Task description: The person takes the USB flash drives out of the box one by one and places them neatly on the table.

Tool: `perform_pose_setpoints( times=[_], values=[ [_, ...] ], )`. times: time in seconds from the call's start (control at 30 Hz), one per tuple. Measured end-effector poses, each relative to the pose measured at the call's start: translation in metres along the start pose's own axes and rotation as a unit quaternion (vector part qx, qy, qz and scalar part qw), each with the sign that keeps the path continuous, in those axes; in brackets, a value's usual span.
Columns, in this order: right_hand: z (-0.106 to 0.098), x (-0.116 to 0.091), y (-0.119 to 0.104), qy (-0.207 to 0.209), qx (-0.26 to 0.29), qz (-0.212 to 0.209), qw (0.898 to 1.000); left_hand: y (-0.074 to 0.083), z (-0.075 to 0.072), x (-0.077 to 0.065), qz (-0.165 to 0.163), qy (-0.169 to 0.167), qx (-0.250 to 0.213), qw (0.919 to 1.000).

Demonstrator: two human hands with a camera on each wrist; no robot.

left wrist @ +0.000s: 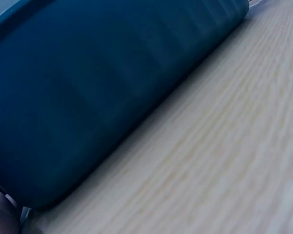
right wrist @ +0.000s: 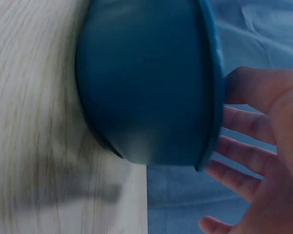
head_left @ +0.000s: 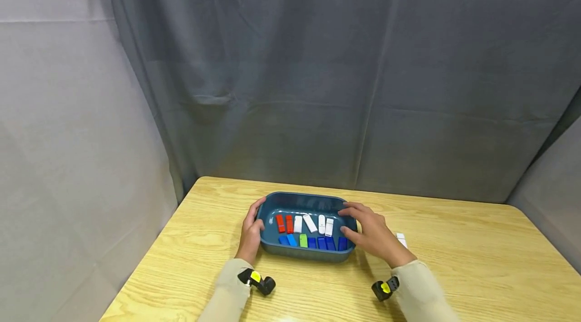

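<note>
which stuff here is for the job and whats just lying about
Likely the job: left hand gripping the tray; right hand at its other end; red pieces, white pieces, green piece, blue pieces inside.
Likely lying about: lone white piece on the table, though it may belong; grey curtain.

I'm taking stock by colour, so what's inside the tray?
Inside the tray I see two red pieces, four white, one green and six blue. Its near wall hides the front row's lower ends; anything behind the right hand is covered.
</note>
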State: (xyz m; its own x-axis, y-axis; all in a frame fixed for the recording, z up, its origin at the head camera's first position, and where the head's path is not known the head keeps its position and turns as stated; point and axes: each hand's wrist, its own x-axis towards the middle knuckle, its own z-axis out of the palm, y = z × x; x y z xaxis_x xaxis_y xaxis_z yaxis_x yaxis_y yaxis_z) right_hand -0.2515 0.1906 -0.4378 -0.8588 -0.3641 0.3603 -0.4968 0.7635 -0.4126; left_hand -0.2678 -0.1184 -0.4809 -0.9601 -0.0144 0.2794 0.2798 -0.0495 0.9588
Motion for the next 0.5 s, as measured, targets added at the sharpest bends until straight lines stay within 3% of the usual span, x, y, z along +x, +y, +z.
perform_pose_setpoints(
  times=[0.27,0.5],
  values=[
    [0.017,0.019,-0.006,-0.051,-0.014,0.016,0.998,0.000,0.000,0.000,-0.009,0.001,0.010,0.9999],
    [0.029,0.031,-0.014,-0.087,-0.030,0.064,0.994,0.001,0.002,0.000,-0.009,0.002,0.008,0.9999]
  ],
)
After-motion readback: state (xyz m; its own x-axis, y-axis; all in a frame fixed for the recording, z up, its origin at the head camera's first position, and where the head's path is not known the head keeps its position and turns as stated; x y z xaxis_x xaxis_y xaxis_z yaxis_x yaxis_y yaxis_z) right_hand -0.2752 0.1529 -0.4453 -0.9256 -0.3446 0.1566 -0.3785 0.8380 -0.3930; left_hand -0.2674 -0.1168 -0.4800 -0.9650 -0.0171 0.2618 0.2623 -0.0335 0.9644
